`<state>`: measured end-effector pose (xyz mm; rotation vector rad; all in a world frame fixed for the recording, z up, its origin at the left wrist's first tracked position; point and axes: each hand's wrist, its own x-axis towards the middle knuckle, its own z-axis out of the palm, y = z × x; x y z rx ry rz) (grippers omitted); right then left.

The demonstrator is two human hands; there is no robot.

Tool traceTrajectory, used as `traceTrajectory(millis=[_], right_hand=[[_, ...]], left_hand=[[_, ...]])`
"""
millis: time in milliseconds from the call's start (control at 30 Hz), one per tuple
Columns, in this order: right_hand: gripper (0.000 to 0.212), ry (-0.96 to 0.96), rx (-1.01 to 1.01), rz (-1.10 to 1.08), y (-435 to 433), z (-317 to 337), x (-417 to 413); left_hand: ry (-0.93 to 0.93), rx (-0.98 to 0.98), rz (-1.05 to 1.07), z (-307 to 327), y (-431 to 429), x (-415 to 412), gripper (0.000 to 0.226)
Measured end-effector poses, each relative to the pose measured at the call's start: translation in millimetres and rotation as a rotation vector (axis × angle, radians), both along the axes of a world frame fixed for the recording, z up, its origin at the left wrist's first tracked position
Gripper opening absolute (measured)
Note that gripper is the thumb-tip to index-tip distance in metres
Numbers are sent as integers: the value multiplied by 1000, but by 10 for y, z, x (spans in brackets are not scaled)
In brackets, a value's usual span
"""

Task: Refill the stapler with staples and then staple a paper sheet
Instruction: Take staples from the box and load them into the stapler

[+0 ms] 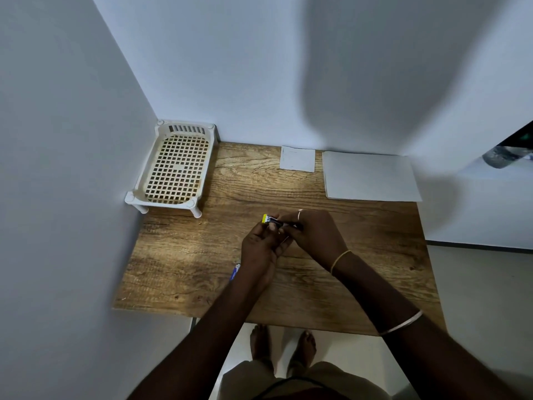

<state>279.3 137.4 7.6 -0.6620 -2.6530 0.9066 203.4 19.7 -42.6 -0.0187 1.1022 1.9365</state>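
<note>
Above the middle of the wooden table [184, 272], both my hands hold a small stapler [271, 220] with a yellow end. My left hand [261, 249] grips it from below at the yellow end. My right hand [313, 236] pinches its dark right part from above. Whether staples are in it is hidden by my fingers. A small blue staple box [235, 271] lies on the table, mostly hidden behind my left wrist. A large white paper sheet [370, 176] lies at the back right of the table. A smaller white paper square [297, 158] lies to its left.
A white plastic lattice rack [176, 166] on short legs stands in the back left corner against the walls. Walls close the table in at the left and back. A dark bottle-like object [504, 155] sits on a ledge at the far right.
</note>
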Motion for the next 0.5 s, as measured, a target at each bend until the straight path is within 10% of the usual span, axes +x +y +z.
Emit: traceTrajectory(millis=[500], right_hand=[[28, 184, -214, -77, -21, 215, -59]], left_hand=[[-35, 102, 21, 152, 38, -53, 50]])
